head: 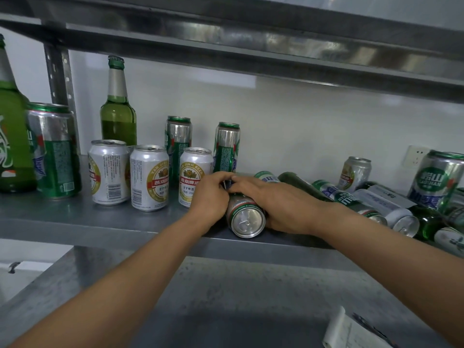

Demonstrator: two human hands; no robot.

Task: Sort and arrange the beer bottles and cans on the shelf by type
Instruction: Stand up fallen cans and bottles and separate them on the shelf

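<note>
A green and silver can [247, 219] lies on its side at the front edge of the metal shelf [75, 219], its bottom facing me. My left hand [211, 194] grips its left side and my right hand [278, 204] wraps over its top and right side. Left of my hands stand three white Yanjing cans [149, 177]. Behind them two tall green cans [227, 146] and a green bottle [118, 106] stand upright. At the far left are another green bottle [11, 126] and a large green can [54, 149].
To the right, several green cans and bottles [351, 199] lie tumbled on the shelf, with a white can [354, 173] and a big green can [439, 179] upright behind. An upper shelf [251, 51] hangs close overhead. A metal surface below holds a paper [351, 332].
</note>
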